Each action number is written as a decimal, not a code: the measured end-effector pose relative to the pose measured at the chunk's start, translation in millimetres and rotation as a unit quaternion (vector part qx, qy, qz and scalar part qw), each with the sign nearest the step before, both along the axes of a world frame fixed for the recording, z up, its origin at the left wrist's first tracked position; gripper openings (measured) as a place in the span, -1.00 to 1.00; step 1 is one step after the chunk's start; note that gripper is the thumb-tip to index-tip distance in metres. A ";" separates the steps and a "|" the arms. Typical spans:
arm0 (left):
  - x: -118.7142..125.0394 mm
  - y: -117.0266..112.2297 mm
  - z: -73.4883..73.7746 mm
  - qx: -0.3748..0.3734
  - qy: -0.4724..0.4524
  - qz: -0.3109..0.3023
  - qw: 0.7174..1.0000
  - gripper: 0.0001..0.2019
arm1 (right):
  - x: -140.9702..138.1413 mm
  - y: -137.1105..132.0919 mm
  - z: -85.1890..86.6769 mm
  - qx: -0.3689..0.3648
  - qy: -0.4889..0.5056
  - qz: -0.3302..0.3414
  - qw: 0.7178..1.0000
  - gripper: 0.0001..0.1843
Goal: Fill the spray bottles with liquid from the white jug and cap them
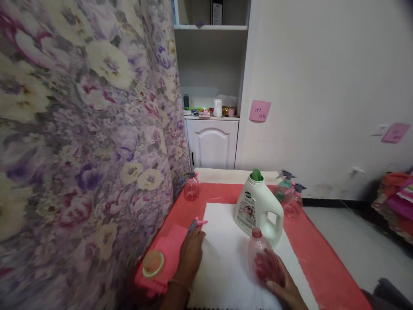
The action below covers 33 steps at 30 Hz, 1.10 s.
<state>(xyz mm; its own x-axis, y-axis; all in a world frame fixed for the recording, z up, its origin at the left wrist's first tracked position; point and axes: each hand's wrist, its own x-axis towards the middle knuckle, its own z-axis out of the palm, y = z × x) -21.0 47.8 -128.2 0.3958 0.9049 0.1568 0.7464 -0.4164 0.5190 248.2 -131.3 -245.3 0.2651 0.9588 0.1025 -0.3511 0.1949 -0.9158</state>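
Note:
My right hand (280,282) is wrapped round a clear pink bottle (258,254) with a red open neck, upright on the white cloth (226,258). My left hand (191,254) is closed on a grey and pink spray head (195,224) at the cloth's left edge. Just behind the pink bottle stands a white jug (258,206) with a green cap and a handle.
The red table (322,267) also bears a pink spray bottle (191,186) at back left, two spray bottles (290,196) at back right, and a pink cloth (169,254) with a round orange lid (153,263). A flowered curtain (80,150) hangs left. A white cabinet (211,142) stands behind.

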 end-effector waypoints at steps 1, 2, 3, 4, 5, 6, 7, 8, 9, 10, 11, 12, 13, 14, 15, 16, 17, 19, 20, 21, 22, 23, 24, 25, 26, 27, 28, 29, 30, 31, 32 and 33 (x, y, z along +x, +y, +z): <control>-2.7 -0.2 -0.6 0.007 -0.006 -0.008 1.000 -0.66 | 0.4 -1.2 -0.2 -0.001 -0.002 0.003 1.000 -0.11; -4.9 -0.6 -1.5 0.014 -0.013 -0.013 1.000 -0.63 | 1.1 -2.4 0.8 -0.002 -0.006 0.007 1.000 -0.11; -6.2 -1.1 -2.2 0.019 -0.023 -0.015 0.999 -0.61 | 1.7 -3.4 3.4 -0.003 -0.014 0.012 1.000 -0.11; -6.5 -1.8 -2.6 0.025 -0.034 -0.016 0.999 -0.59 | 2.1 -3.7 7.6 -0.002 -0.025 0.013 1.000 -0.11; -5.8 -2.7 -2.4 0.030 -0.048 -0.019 0.998 -0.57 | 2.0 -2.8 13.3 0.000 -0.038 0.010 0.999 -0.10; -4.1 -4.1 -1.4 0.034 -0.064 -0.023 0.997 -0.58 | 1.0 -0.4 20.3 -0.001 -0.053 0.007 0.999 -0.09; -1.5 -5.9 0.4 0.036 -0.080 -0.031 0.996 -0.59 | -1.1 4.1 28.0 -0.002 -0.066 0.001 0.998 -0.07; 1.9 -8.2 2.9 0.036 -0.095 -0.041 0.994 -0.62 | -4.4 10.6 35.8 -0.002 -0.077 -0.004 0.997 -0.06; 5.8 -10.9 5.9 0.035 -0.108 -0.053 0.992 -0.65 | -9.1 19.0 43.3 -0.006 -0.087 -0.003 0.996 -0.05; 10.0 -14.1 9.3 0.029 -0.124 -0.066 0.990 -0.68 | -15.1 29.1 50.0 0.000 -0.088 -0.012 0.996 -0.05; 14.2 -17.4 12.5 0.016 -0.146 -0.081 0.986 -0.69 | -22.3 40.2 55.7 0.009 -0.092 -0.015 0.996 -0.03; 18.2 -20.7 15.3 -0.007 -0.176 -0.097 0.980 -0.68 | -30.4 51.7 60.1 0.010 -0.104 -0.019 0.994 -0.02; 21.8 -23.6 17.2 -0.038 -0.212 -0.114 0.970 -0.63 | -39.0 62.7 63.5 0.017 -0.109 -0.034 0.993 -0.02; 24.8 -25.7 18.0 -0.069 -0.244 -0.130 0.959 -0.54 | -47.5 72.9 65.7 0.023 -0.116 -0.045 0.992 -0.03; 27.4 -26.9 17.5 -0.097 -0.270 -0.141 0.948 -0.43 | -55.5 81.7 67.1 0.028 -0.130 -0.056 0.990 -0.04; 29.5 -27.0 15.6 -0.116 -0.286 -0.146 0.940 -0.32 | -62.5 89.1 67.4 0.029 -0.151 -0.067 0.986 -0.06; 31.2 -26.2 12.5 -0.125 -0.289 -0.143 0.938 -0.24 | -68.0 94.9 66.7 0.025 -0.177 -0.072 0.981 -0.07; 33.6 -22.5 4.3 -0.131 -0.282 -0.117 0.943 -0.17 | -74.4 102.1 61.9 0.001 -0.233 -0.073 0.970 -0.08; 34.5 -20.4 0.0 -0.132 -0.277 -0.101 0.946 -0.18 | -75.3 103.6 58.0 -0.012 -0.254 -0.071 0.965 -0.08; 35.1 -18.7 -3.8 -0.134 -0.270 -0.089 0.949 -0.20 | -75.0 103.7 53.6 -0.022 -0.268 -0.069 0.961 -0.06; 35.5 -17.5 -6.7 -0.135 -0.263 -0.081 0.952 -0.23 | -73.8 102.0 49.2 -0.025 -0.276 -0.071 0.958 -0.03; 35.7 -17.2 -8.4 -0.135 -0.256 -0.078 0.954 -0.26 | -71.7 98.5 45.8 -0.024 -0.278 -0.075 0.957 0.00; 35.8 -17.6 -8.9 -0.137 -0.250 -0.078 0.955 -0.28 | -69.0 93.1 44.1 -0.019 -0.278 -0.080 0.957 0.01; 35.8 -18.7 -8.2 -0.138 -0.245 -0.081 0.956 -0.29 | -65.6 85.6 44.9 -0.013 -0.279 -0.084 0.956 0.00; 35.7 -20.3 -6.4 -0.141 -0.240 -0.082 0.957 -0.29 | -61.2 76.3 48.7 -0.007 -0.283 -0.091 0.955 -0.05; 35.6 -22.1 -3.9 -0.142 -0.235 -0.082 0.958 -0.28 | -55.7 65.7 55.7 -0.001 -0.292 -0.097 0.951 -0.14; 35.6 -23.9 -0.9 -0.142 -0.231 -0.080 0.959 -0.26 | -48.8 54.5 65.6 0.007 -0.307 -0.113 0.945 -0.23; 35.7 -25.5 2.2 -0.141 -0.228 -0.078 0.960 -0.24 | -40.4 43.4 77.6 0.014 -0.325 -0.137 0.936 -0.31; 35.9 -26.6 5.2 -0.139 -0.226 -0.075 0.961 -0.23 | -30.5 33.4 90.7 0.015 -0.341 -0.166 0.925 -0.38; 36.4 -27.2 7.9 -0.136 -0.225 -0.073 0.962 -0.21 | -19.3 25.2 104.0 0.019 -0.350 -0.212 0.912 -0.45; 37.2 -27.3 10.0 -0.133 -0.226 -0.071 0.962 -0.20 | -7.2 19.3 116.1 0.018 -0.354 -0.255 0.900 -0.48; 38.2 -26.8 11.7 -0.129 -0.229 -0.071 0.962 -0.19 | 5.3 16.2 126.5 -0.001 -0.351 -0.295 0.889 -0.49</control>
